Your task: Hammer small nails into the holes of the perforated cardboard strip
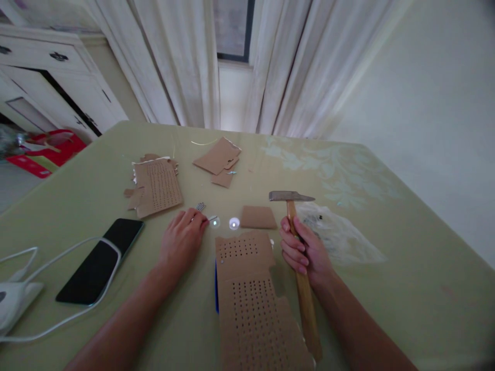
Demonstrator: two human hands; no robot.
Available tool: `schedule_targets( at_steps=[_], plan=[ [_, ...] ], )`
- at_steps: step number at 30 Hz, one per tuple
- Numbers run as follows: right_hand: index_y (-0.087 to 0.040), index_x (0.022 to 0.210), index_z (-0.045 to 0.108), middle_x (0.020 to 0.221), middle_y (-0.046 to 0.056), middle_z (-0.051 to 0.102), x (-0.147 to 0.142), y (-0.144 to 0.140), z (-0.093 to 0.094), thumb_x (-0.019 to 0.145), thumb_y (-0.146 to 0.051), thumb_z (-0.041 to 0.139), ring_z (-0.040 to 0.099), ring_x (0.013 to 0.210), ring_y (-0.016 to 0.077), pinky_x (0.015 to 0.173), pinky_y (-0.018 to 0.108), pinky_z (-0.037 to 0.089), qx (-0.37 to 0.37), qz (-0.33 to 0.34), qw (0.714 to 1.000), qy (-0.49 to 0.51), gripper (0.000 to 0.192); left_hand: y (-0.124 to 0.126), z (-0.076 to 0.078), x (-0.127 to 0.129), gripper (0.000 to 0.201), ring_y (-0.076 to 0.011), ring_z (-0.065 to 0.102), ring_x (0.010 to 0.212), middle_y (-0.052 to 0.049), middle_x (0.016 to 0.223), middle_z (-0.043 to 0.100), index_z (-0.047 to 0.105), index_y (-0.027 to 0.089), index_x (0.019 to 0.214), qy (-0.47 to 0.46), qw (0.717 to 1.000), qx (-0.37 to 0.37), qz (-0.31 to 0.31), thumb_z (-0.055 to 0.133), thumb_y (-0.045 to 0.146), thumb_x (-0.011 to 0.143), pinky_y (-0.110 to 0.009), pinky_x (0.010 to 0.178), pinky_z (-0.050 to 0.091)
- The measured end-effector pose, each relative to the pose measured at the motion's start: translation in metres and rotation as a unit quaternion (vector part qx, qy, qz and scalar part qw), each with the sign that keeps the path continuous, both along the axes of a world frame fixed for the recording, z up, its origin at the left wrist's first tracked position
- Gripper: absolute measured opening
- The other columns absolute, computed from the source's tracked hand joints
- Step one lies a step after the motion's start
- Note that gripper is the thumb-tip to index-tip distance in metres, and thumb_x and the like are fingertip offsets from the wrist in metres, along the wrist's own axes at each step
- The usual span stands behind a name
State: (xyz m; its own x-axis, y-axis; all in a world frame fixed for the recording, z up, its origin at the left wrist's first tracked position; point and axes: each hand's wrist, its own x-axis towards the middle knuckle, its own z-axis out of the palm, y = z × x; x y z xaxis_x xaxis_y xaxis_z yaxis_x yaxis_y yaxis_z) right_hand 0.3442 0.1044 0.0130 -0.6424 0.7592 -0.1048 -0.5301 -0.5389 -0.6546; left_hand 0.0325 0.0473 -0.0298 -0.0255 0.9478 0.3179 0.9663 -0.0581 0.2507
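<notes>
Landmark: punched card (253,299), pale brown, rows of small holes, flat on the green table (406,268) in front of the person; a blue edge shows under its left side
Right hand (303,252): closed round the hammer (297,242) handle, gripping high, near the head; head lies just above and right of the card's top edge, handle runs down along the card's right side
Left hand (183,237): palm down, left of the card's top corner, fingertips pinched on thin metal pins, probably nails (201,207); how many I cannot tell
Small card (258,217): plain piece just above the punched card, beside the hammer head
Glints: two bright spots (224,223) between left hand and small card; what they are is too small to tell
Second punched card (158,186): well up and left of the landmark, torn scraps around it
Scraps (218,159): further up, above the landmark
Phone (101,260): far left of the card, white cable lying over it
Plastic bag (340,234): clear, right of the hammer
Judgement, step in hand: picking up a nail to set on the card
Technique note: take one nail only, hold it upright low on the shank, start with light taps, keep fingers clear of the head
</notes>
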Motion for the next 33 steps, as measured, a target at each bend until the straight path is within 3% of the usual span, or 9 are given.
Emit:
schedule_targets(
  at_steps=[4, 6, 8, 11, 14, 16, 24, 33],
  plan=[
    [-0.022, 0.098, 0.06, 0.058, -0.015, 0.038, 0.001, 0.003, -0.006, 0.109, -0.045, 0.07, 0.008, 0.036, 0.0049, 0.028, 0.01, 0.035, -0.001, 0.004, 1.0, 0.005, 0.028, -0.002, 0.001, -0.003, 0.029, -0.0343, 0.066, 0.096, -0.015, 0.1, 0.073, 0.071, 0.018, 0.096, -0.036, 0.999, 0.002, 0.016, 0.047, 0.027, 0.109, -0.049, 0.087, 0.055],
    [-0.022, 0.098, 0.059, 0.058, -0.015, 0.037, 0.002, 0.005, -0.011, 0.109, -0.045, 0.07, 0.007, 0.036, 0.0052, 0.028, 0.01, 0.033, -0.005, 0.002, 1.0, 0.009, 0.028, -0.005, 0.005, -0.005, 0.027, -0.0301, 0.068, 0.09, -0.012, 0.095, 0.073, 0.068, 0.018, 0.1, -0.067, 0.997, 0.009, 0.025, 0.047, 0.03, 0.111, -0.044, 0.082, 0.056],
    [-0.023, 0.097, 0.059, 0.057, -0.016, 0.036, 0.002, 0.007, -0.016, 0.108, -0.046, 0.071, 0.005, 0.036, 0.0052, 0.026, 0.009, 0.031, -0.006, 0.003, 1.0, 0.012, 0.029, -0.009, 0.014, -0.004, 0.025, -0.024, 0.068, 0.082, -0.007, 0.093, 0.073, 0.068, 0.018, 0.112, -0.156, 0.987, 0.027, 0.025, 0.049, 0.034, 0.111, -0.036, 0.075, 0.056],
    [-0.022, 0.097, 0.06, 0.054, -0.017, 0.035, -0.001, 0.009, -0.025, 0.107, -0.048, 0.072, 0.005, 0.034, 0.0049, 0.026, 0.01, 0.03, -0.007, 0.01, 1.0, 0.01, 0.03, -0.019, 0.033, 0.006, 0.025, -0.0186, 0.072, 0.085, -0.004, 0.099, 0.076, 0.073, 0.021, 0.124, -0.349, 0.935, 0.061, -0.024, 0.059, 0.037, 0.109, -0.03, 0.074, 0.057],
    [-0.021, 0.098, 0.063, 0.053, -0.017, 0.036, -0.004, 0.009, -0.032, 0.106, -0.049, 0.072, 0.006, 0.034, 0.0045, 0.026, 0.01, 0.031, -0.009, 0.015, 1.0, 0.002, 0.031, -0.03, 0.048, 0.018, 0.012, -0.0172, 0.074, 0.088, -0.003, 0.097, 0.079, 0.077, 0.023, 0.103, -0.466, 0.877, 0.077, -0.09, 0.072, 0.033, 0.104, -0.027, 0.077, 0.059],
    [-0.021, 0.098, 0.064, 0.053, -0.016, 0.038, -0.005, 0.008, -0.034, 0.106, -0.049, 0.073, 0.007, 0.033, 0.0042, 0.026, 0.011, 0.032, -0.009, 0.016, 1.0, -0.004, 0.03, -0.035, 0.052, 0.023, 0.008, -0.0162, 0.075, 0.082, -0.002, 0.09, 0.079, 0.076, 0.024, 0.096, -0.503, 0.854, 0.062, -0.119, 0.077, 0.03, 0.101, -0.026, 0.074, 0.059],
    [-0.02, 0.098, 0.067, 0.052, -0.016, 0.04, -0.007, 0.009, -0.034, 0.102, -0.05, 0.078, 0.009, 0.034, 0.0041, 0.027, 0.011, 0.033, -0.013, 0.01, 1.0, -0.021, 0.032, -0.036, 0.051, 0.025, 0.008, -0.0155, 0.072, 0.081, 0.0, 0.089, 0.083, 0.083, 0.028, 0.099, -0.42, 0.887, 0.049, -0.188, 0.078, 0.021, 0.099, -0.027, 0.07, 0.053],
    [-0.02, 0.099, 0.066, 0.053, -0.016, 0.04, -0.006, 0.009, -0.035, 0.103, -0.05, 0.077, 0.01, 0.034, 0.0045, 0.026, 0.012, 0.033, -0.018, 0.015, 0.999, -0.034, 0.032, -0.034, 0.052, 0.028, 0.015, -0.0159, 0.076, 0.085, 0.001, 0.095, 0.086, 0.082, 0.028, 0.106, -0.388, 0.889, 0.064, -0.234, 0.076, 0.015, 0.101, -0.032, 0.084, 0.055]
  ],
)
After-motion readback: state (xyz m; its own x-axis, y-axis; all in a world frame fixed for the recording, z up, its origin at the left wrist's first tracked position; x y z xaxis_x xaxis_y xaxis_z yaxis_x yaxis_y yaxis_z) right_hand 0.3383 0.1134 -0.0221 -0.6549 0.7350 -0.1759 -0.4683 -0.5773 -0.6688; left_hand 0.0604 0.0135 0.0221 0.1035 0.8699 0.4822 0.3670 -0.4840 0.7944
